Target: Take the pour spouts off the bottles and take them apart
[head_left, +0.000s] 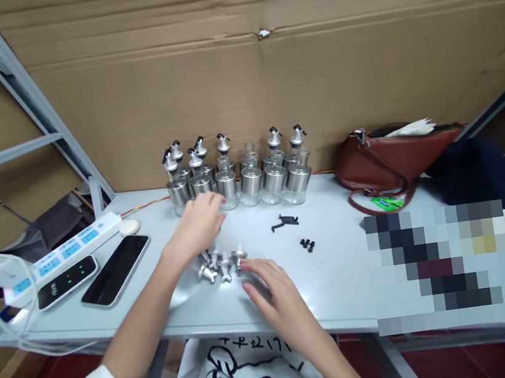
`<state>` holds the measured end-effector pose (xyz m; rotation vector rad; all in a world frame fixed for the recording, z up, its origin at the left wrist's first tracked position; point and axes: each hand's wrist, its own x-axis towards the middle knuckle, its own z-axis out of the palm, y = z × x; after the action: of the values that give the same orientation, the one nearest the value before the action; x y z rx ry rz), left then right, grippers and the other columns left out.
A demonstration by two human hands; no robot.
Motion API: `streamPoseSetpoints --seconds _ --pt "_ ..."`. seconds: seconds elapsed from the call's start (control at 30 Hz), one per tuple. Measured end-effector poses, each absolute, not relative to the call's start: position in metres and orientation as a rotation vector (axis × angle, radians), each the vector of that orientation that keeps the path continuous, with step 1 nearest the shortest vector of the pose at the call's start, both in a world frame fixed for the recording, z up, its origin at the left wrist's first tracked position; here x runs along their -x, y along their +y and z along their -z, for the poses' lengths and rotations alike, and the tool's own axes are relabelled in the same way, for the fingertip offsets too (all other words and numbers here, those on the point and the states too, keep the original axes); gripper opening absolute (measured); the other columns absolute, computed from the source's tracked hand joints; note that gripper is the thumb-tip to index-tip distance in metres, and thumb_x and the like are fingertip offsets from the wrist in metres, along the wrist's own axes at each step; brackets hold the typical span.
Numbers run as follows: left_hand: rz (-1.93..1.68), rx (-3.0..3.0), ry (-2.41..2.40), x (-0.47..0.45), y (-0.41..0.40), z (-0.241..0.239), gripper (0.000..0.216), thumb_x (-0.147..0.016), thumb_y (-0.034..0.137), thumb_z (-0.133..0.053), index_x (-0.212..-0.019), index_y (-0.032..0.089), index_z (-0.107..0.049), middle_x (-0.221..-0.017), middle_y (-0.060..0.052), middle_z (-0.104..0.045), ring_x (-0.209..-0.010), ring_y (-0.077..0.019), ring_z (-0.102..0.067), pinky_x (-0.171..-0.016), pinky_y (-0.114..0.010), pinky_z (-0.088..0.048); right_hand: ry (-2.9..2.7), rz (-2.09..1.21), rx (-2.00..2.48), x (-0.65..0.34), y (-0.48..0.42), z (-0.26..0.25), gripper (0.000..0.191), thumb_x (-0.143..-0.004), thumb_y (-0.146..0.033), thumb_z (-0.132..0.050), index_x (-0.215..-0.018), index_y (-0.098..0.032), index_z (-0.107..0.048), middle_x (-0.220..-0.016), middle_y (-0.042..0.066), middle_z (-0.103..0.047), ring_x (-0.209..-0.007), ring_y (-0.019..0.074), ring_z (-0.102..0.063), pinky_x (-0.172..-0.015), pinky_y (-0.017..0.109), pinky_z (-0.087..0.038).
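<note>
My left hand (199, 224) hovers palm down above the table, fingers loosely curled and apart, between a row of glass oil bottles (236, 175) with steel bands and a small cluster of silver pourer spouts (220, 264). It holds nothing that I can see. My right hand (272, 288) lies flat on the table just right of the spouts, fingers stretched toward them and touching or nearly touching the nearest one. Most bottles carry a black-and-silver spout; one in the middle (250, 174) has a bare neck.
Small black plastic parts (287, 220) and black caps (307, 244) lie right of the spouts. A brown leather bag (388, 162) sits at the right. On the left are a power strip (62, 248), a phone (116, 269) and a dark device (64, 282). Cardboard stands behind.
</note>
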<state>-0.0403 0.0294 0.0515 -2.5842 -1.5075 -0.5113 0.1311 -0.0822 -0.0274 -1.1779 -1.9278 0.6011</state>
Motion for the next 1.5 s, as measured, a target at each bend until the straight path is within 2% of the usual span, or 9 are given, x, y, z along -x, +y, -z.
streamPoseSetpoints --seconds 0.13,0.27,0.43,0.53,0.7,0.83,1.0,1.27,1.5 --pt "1.252 2.285 -1.624 0.051 0.07 -0.056 0.046 -0.086 0.016 -0.055 -0.128 0.014 -0.037 -0.129 -0.016 -0.046 -0.122 -0.0271 -0.047 -0.104 -0.043 -0.038 -1.879 -0.628 1.136 -0.132 -0.082 0.027 0.022 -0.09 -0.019 -0.05 -0.111 -0.021 -0.056 -0.115 0.008 -0.064 -0.111 0.0216 -0.056 -0.095 0.043 -0.047" --pt "1.507 2.237 -1.634 0.053 0.11 -0.05 0.063 -0.082 0.013 -0.059 -0.135 0.017 -0.025 -0.14 -0.021 -0.035 -0.127 -0.0315 -0.045 -0.106 -0.049 -0.036 -1.813 -0.564 1.131 -0.133 -0.084 0.027 0.019 -0.091 -0.02 -0.049 -0.108 -0.022 -0.056 -0.114 0.007 -0.063 -0.11 0.0204 -0.056 -0.094 0.04 -0.047" --pt "1.625 2.226 -1.59 0.051 0.13 -0.044 0.054 -0.086 0.011 -0.052 -0.133 0.02 -0.027 -0.117 -0.015 -0.056 -0.109 -0.0267 -0.057 -0.097 -0.049 -0.042 -1.735 -0.465 1.18 -0.132 -0.087 0.027 0.031 -0.091 -0.023 -0.05 -0.122 -0.023 -0.047 -0.115 0.008 -0.061 -0.108 0.0208 -0.057 -0.09 0.04 -0.049" --pt "1.711 2.213 -1.487 0.052 0.127 -0.044 0.053 -0.086 0.016 -0.056 -0.131 0.021 -0.028 -0.101 -0.008 -0.058 -0.092 -0.0213 -0.06 -0.091 -0.045 -0.046 -1.616 -0.395 1.168 -0.132 -0.088 0.027 0.032 -0.091 -0.023 -0.051 -0.122 -0.024 -0.046 -0.115 0.007 -0.061 -0.108 0.0199 -0.057 -0.091 0.039 -0.049" --pt "1.908 2.18 -1.146 0.044 0.1 -0.068 0.054 -0.088 0.035 -0.058 -0.131 0.025 -0.027 -0.112 -0.009 -0.05 -0.099 -0.0209 -0.058 -0.091 -0.042 -0.047 -1.353 -0.303 1.074 -0.133 -0.088 0.03 0.036 -0.088 -0.018 -0.052 -0.122 -0.025 -0.044 -0.121 0.008 -0.056 -0.116 0.0203 -0.052 -0.097 0.042 -0.044" --pt "2.156 2.272 -0.93 0.02 0.057 -0.096 0.039 -0.092 0.04 -0.05 -0.125 0.031 -0.031 -0.121 -0.007 -0.045 -0.106 -0.0198 -0.058 -0.09 -0.037 -0.048 -1.242 -0.31 1.005 -0.132 -0.088 0.03 0.043 -0.086 -0.017 -0.055 -0.125 -0.026 -0.041 -0.129 0.009 -0.05 -0.124 0.0228 -0.047 -0.102 0.048 -0.037" --pt "2.224 2.947 -0.925 -0.018 0.001 -0.093 0.024 -0.093 0.037 -0.047 -0.111 0.024 -0.036 -0.099 -0.003 -0.053 -0.084 -0.0137 -0.061 -0.076 -0.03 -0.052 -1.25 -0.379 0.895 -0.131 -0.088 0.031 0.055 -0.085 -0.026 -0.059 -0.134 -0.027 -0.033 -0.136 0.011 -0.044 -0.13 0.0256 -0.042 -0.105 0.053 -0.034" --pt "2.003 3.474 -1.106 -0.029 -0.038 -0.06 0.033 -0.086 0.024 -0.058 -0.113 0.023 -0.039 -0.119 -0.009 -0.046 -0.096 -0.0161 -0.056 -0.084 -0.032 -0.046 -1.118 -0.566 1.072 -0.132 -0.088 0.038 0.089 -0.07 -0.035 -0.074 -0.141 -0.025 -0.021 -0.134 0.017 -0.047 -0.123 0.0292 -0.051 -0.098 0.05 -0.044" --pt "2.062 3.927 -1.087 -0.024 -0.044 -0.057 0.046 -0.079 0.048 -0.067 -0.112 0.019 -0.054 -0.111 -0.01 -0.061 -0.106 -0.0221 -0.057 -0.095 -0.036 -0.042 -1.2 -0.623 1.146 -0.132 -0.089 0.027 0.07 -0.07 -0.026 -0.071 -0.132 -0.021 -0.038 -0.127 0.015 -0.056 -0.112 0.0283 -0.06 -0.09 0.043 -0.053"
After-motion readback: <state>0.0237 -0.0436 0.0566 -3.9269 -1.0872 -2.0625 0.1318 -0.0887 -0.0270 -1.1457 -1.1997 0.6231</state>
